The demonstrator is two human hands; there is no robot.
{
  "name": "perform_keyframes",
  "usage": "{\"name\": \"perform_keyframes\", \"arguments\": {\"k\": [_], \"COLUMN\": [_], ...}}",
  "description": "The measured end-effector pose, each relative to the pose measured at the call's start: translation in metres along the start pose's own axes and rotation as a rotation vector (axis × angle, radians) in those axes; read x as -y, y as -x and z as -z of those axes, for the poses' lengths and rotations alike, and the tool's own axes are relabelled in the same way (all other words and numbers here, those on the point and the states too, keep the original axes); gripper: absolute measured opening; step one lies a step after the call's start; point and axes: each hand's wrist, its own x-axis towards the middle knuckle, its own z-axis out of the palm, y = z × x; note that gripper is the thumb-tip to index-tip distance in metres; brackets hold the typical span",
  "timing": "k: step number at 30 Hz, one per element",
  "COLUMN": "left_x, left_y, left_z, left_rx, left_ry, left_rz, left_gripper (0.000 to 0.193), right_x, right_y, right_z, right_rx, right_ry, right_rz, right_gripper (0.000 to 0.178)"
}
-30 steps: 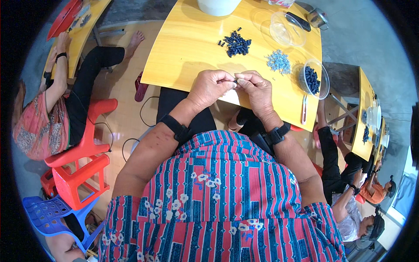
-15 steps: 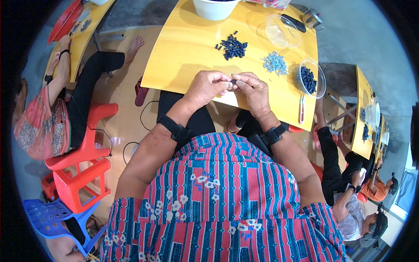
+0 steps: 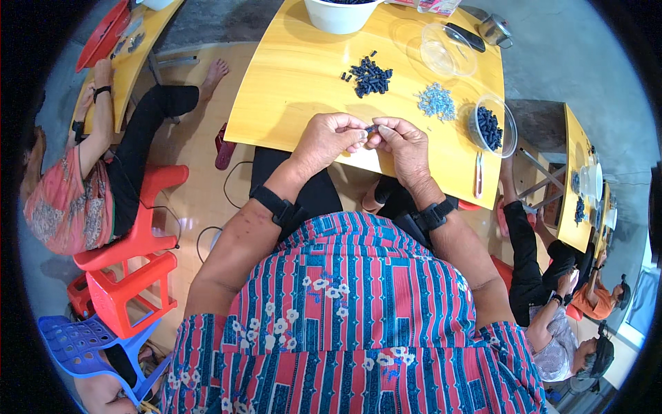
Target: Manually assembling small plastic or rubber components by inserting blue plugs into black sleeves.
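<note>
My left hand (image 3: pixel 327 143) and my right hand (image 3: pixel 402 148) meet over the near edge of the yellow table (image 3: pixel 289 90). Between their fingertips is a small dark cylindrical piece (image 3: pixel 372 129), pinched from both sides and partly covered by the fingers. Beyond my hands lies a loose pile of small dark cylindrical pieces (image 3: pixel 372 77). To its right is a pile of small clear, bluish pieces (image 3: pixel 436 102). A round clear tub (image 3: pixel 509 131) at the right holds more dark pieces.
A white bucket (image 3: pixel 338 17) stands at the far edge. Near the far right are a clear lid (image 3: pixel 445 55), a black phone (image 3: pixel 465 37) and a metal mug (image 3: pixel 494 31). A small slim tool (image 3: pixel 478 176) lies by the right edge. People sit at tables on both sides.
My right fingers have shifted slightly, and more of the dark piece shows between the fingertips. Both hands stay in nearly the same place.
</note>
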Motion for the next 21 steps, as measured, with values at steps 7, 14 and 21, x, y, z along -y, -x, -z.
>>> {"name": "perform_keyframes", "arguments": {"k": [7, 14, 21], "left_x": [-0.001, -0.001, 0.002], "left_y": [0.001, 0.000, 0.001], "left_z": [0.001, 0.000, 0.000], "left_rx": [-0.002, 0.002, -0.006], "left_ry": [-0.007, -0.012, 0.049], "left_rz": [0.002, 0.008, 0.012], "left_gripper": [0.022, 0.022, 0.019], "right_x": [0.001, -0.005, -0.008], "right_y": [-0.001, -0.001, 0.006], "right_z": [-0.001, 0.001, -0.006], "right_rx": [-0.004, -0.016, -0.043], "right_ry": [0.044, 0.108, 0.191], "right_rz": [-0.001, 0.039, 0.154], "right_gripper": [0.017, 0.014, 0.013]}}
